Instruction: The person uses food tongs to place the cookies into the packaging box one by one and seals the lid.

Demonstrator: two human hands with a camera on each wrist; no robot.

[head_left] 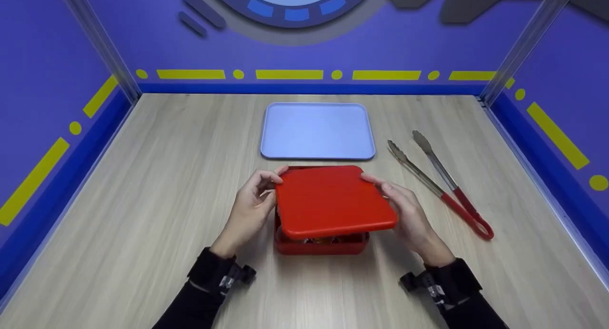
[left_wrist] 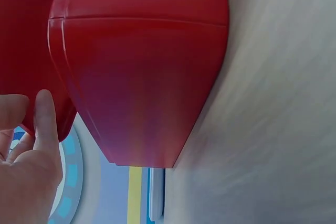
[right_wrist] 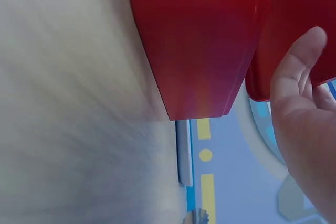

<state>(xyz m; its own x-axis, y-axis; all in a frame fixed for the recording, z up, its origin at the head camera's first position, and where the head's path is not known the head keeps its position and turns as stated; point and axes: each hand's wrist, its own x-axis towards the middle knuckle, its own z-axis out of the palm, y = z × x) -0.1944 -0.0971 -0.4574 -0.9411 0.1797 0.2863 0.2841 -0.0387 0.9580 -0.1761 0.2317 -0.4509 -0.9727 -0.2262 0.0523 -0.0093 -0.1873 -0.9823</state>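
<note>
A red lid [head_left: 335, 200] is above a red box [head_left: 321, 247], tilted and turned askew so that its front right corner juts past the box. My left hand [head_left: 252, 203] grips the lid's left edge, fingers at the far left corner. On the other side my right hand [head_left: 407, 212] holds the right edge between thumb and fingers, as the right wrist view shows, with the thumb [right_wrist: 307, 51] against the lid's underside. Through the gap below the lid's front edge, small brownish contents [head_left: 323, 240] peek out, mostly hidden. The box stands on the table.
Behind the box lies a pale blue tray [head_left: 318, 131]. Metal tongs with red handles [head_left: 460, 211] rest spread to the right of it. The wood-grain table [head_left: 166, 177] is walled by blue panels at the back and both sides.
</note>
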